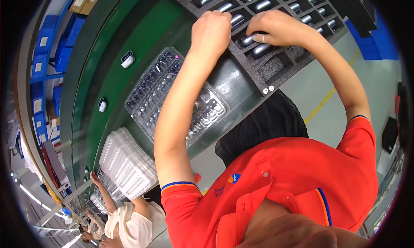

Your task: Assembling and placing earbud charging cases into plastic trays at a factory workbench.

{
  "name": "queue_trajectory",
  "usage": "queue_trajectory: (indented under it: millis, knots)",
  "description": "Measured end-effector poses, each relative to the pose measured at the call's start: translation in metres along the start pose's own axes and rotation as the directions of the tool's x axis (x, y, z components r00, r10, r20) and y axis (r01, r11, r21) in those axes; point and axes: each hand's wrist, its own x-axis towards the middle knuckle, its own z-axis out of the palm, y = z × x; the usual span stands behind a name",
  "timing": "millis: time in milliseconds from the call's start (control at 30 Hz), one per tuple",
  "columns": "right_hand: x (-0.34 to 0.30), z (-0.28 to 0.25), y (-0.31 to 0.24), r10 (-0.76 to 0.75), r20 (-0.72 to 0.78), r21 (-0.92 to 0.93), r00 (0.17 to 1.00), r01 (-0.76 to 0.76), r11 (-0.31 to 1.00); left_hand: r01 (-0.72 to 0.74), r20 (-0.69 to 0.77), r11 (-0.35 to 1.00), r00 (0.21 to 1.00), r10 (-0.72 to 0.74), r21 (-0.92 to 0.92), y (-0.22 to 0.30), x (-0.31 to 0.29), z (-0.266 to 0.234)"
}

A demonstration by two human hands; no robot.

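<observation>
A grey foam tray [246, 60], divided into compartments, holds several glossy dark rounded cases [260, 51]. My right hand [278, 28], a ring on one finger, reaches into it with thumb and fingers closed around one dark rounded case [247, 40]. At the tray's near-left edge is my left hand [211, 34], its fingers curled in. Its fingertips are turned away from view, so whatever they hold is hidden. Beneath my left forearm lies a clear plastic tray [172, 90] filled with small dark and shiny parts.
On the green conveyor belt [110, 77] sit two small white-and-dark cases [127, 59]. Stacked clear trays [127, 161] stand farther along the bench, where a co-worker in a pale top [133, 222] sits. Blue bins [45, 38] line a shelf at the left.
</observation>
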Motion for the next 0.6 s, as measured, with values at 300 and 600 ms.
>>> queue_trajectory:
  millis: [300,600]
  knots:
    - [0.016,-0.005,-0.007,0.157,0.421,-0.04,0.893,-0.154,0.987,0.135,0.296,0.984,0.941,-0.164,0.117,0.018,0.043,0.01]
    - [-0.01,0.007,-0.008,0.089,0.091,0.181,0.992,-0.104,0.978,0.277,0.171,0.948,0.953,-0.25,-0.158,0.006,0.02,0.032]
